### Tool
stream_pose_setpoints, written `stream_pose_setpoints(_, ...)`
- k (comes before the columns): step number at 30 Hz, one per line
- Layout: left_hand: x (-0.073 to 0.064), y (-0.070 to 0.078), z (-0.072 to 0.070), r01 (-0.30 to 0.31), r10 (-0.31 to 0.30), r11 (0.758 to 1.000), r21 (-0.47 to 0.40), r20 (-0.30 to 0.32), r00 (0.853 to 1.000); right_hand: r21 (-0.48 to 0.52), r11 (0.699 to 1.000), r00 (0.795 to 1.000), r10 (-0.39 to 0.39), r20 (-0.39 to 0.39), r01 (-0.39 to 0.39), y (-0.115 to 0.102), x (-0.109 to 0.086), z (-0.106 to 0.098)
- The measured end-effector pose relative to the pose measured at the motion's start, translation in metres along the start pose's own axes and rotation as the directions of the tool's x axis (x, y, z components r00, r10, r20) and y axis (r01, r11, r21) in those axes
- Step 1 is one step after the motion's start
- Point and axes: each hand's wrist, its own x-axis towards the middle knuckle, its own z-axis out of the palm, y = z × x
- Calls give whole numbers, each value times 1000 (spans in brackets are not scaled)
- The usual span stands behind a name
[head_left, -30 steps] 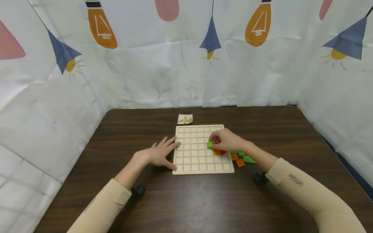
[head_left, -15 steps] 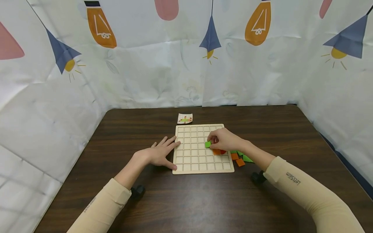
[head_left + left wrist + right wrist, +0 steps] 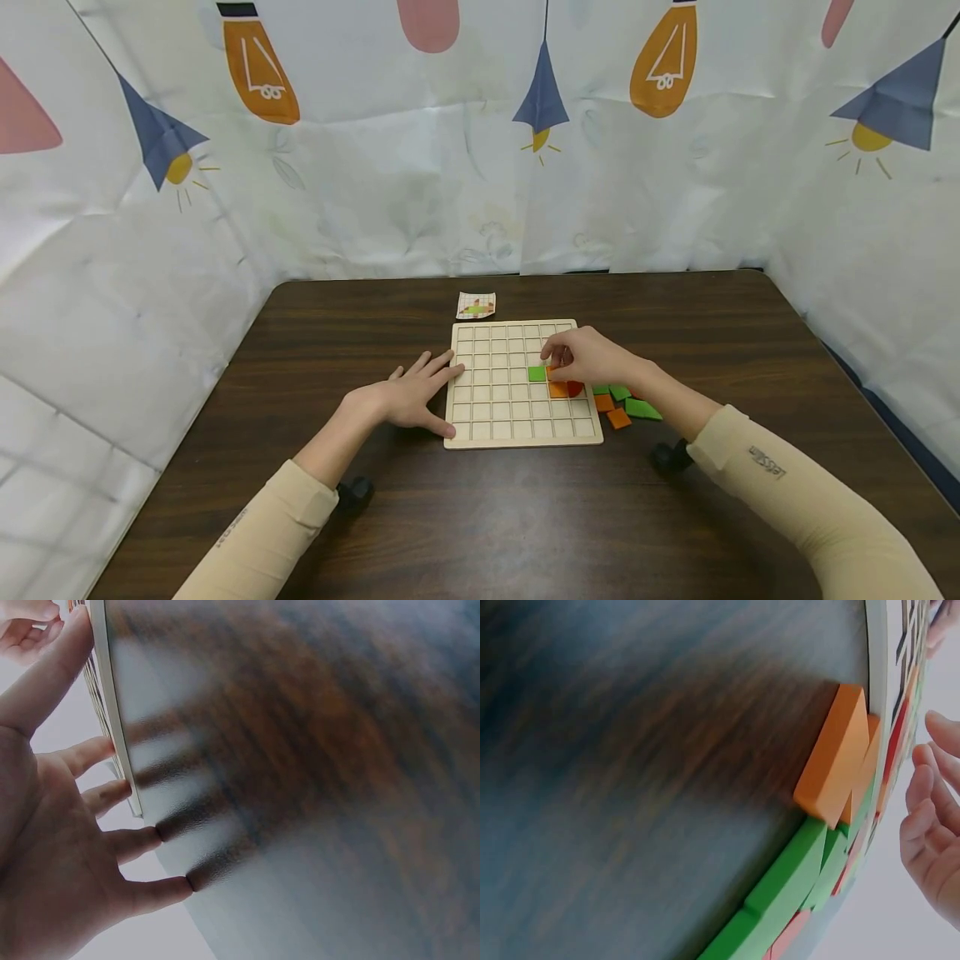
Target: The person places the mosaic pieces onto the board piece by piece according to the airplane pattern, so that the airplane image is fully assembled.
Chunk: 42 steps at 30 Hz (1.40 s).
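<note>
A pale wooden grid board (image 3: 491, 415) lies on the dark table. My left hand (image 3: 405, 403) spreads its fingers against the board's left edge, thumb at the near corner. A green square tile (image 3: 537, 374) sits in a grid cell. Just right of it are orange tiles (image 3: 558, 390) and a red piece (image 3: 574, 389). Over these my right hand (image 3: 592, 357) hovers with bent fingers; part of an orange tile is hidden beneath the fingertips. In the right wrist view, the right hand (image 3: 937, 825) shows nothing held between thumb and fingers.
Loose orange tiles (image 3: 618, 418) and green tiles (image 3: 642, 409) lie along the board's right edge, with some red partly hidden by the right wrist. A small patterned card (image 3: 476, 306) lies beyond the board. A printed curtain (image 3: 420, 200) hangs behind the table.
The right hand has let go of the green square tile, which now lies in a cell, and has drawn back slightly to the right. The left hand has stayed put.
</note>
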Motion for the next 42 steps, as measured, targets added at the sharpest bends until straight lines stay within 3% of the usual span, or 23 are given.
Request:
stream_pose_setpoints(17,0,1,0,8,-8,1000,4,7,1000,59,990,990,129,-52,-126,27,-33,-24)
stream_pose_setpoints(27,0,1,0,10,-10,1000,-2,0,1000,49,981,982,189,-32,-187,45,-50,-33)
stream_pose_setpoints(42,-1,1,0,10,-10,1000,-8,7,1000,21,972,973,233,11,-233,61,-60,-37)
